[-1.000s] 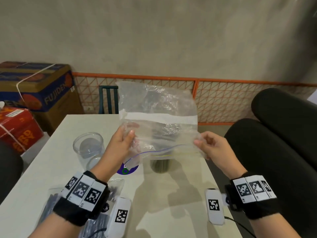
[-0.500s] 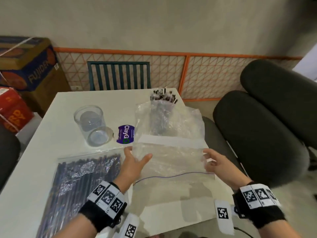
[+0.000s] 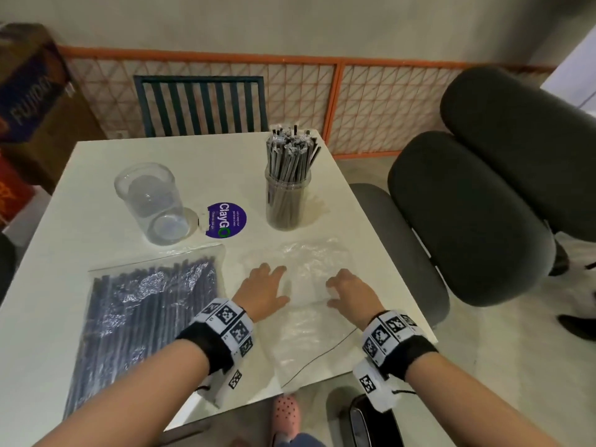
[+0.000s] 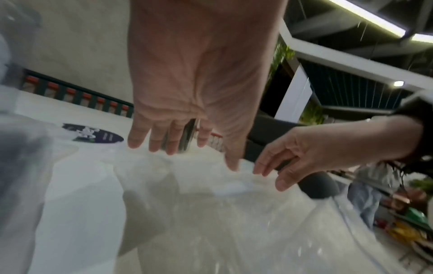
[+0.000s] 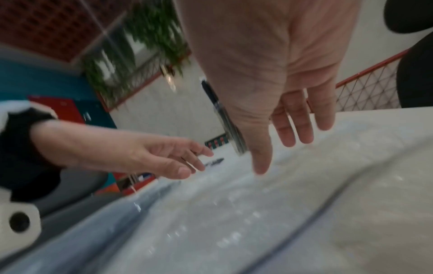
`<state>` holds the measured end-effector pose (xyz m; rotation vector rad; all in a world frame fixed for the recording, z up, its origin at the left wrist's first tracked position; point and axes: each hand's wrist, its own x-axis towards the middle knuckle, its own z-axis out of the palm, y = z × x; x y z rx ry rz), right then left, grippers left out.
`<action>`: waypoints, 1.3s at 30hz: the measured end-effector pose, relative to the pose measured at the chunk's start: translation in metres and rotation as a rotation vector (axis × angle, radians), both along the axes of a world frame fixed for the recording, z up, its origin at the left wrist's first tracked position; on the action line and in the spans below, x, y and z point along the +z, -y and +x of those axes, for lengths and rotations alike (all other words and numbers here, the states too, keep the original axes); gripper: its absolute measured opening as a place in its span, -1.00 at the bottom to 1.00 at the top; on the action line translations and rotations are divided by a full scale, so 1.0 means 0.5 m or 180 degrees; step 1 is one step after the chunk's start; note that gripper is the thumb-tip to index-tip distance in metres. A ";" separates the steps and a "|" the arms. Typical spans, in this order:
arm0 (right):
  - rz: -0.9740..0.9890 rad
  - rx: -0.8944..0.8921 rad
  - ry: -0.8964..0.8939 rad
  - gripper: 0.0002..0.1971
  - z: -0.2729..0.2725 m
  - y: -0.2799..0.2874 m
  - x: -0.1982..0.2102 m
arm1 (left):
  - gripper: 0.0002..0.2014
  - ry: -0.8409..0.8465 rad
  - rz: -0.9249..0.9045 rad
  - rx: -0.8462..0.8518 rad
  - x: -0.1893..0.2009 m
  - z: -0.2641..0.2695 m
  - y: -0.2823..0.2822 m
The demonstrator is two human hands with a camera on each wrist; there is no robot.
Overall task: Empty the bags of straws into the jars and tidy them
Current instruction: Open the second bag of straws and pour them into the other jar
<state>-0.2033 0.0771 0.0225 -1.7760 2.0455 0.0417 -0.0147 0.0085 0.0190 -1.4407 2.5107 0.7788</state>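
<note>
An empty clear zip bag (image 3: pixel 306 311) lies flat on the white table (image 3: pixel 96 162) near its right front corner. My left hand (image 3: pixel 264 285) rests palm down on the bag's left part, fingers straight and spread (image 4: pixel 168 140). My right hand (image 3: pixel 346 291) hovers or rests just over its right part, fingers relaxed (image 5: pixel 297 129). A full bag of dark straws (image 3: pixel 142 317) lies at the left front. A clear jar packed with wrapped straws (image 3: pixel 288 188) stands at the back right. An empty clear jar (image 3: pixel 151 201) stands at the back left.
A purple round sticker (image 3: pixel 225 221) lies between the jars. Dark office chairs (image 3: pixel 467 204) crowd the table's right side. A slatted chair (image 3: pixel 200 104) and orange mesh fence (image 3: pixel 371 101) stand behind the table. Boxes (image 3: pixel 29 91) are stacked at the far left.
The empty bag came down from mid-air onto the table. Both hands let go of its edges and now lie open over it.
</note>
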 end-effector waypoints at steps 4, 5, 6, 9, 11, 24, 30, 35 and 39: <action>0.1154 0.0357 -0.0376 0.10 -0.016 0.013 -0.064 | 0.22 0.1074 0.0455 -0.0426 -0.073 -0.017 0.000; 0.1273 0.0381 -0.0409 0.20 -0.025 0.012 -0.078 | 0.30 0.1156 0.0458 -0.0483 -0.089 -0.016 0.006; 0.1309 0.0403 -0.0412 0.26 -0.032 0.012 -0.089 | 0.35 0.1166 0.0433 -0.0525 -0.100 -0.015 0.014; 0.1256 0.0488 -0.0450 0.36 -0.051 0.011 -0.109 | 0.41 0.1122 0.0407 -0.0641 -0.107 -0.016 0.048; 0.1288 0.0529 -0.0534 0.39 -0.062 0.019 -0.110 | 0.40 0.1128 0.0437 -0.0646 -0.102 -0.022 0.070; 0.1581 0.0593 -0.0839 0.27 -0.082 0.081 -0.051 | 0.22 0.0879 0.0516 -0.0846 -0.095 -0.028 0.055; 0.0435 0.0790 0.0161 -0.36 0.034 0.160 0.056 | -0.31 -0.0658 -0.0022 0.0434 -0.005 0.045 0.084; 0.0553 0.0103 0.1668 -0.52 0.179 0.222 0.033 | -0.47 -0.0575 -0.0749 0.1819 -0.004 0.248 0.100; 0.1227 -0.0698 0.2235 -0.38 0.295 0.240 -0.022 | -0.34 -0.0041 -0.0456 0.3034 -0.014 0.407 0.076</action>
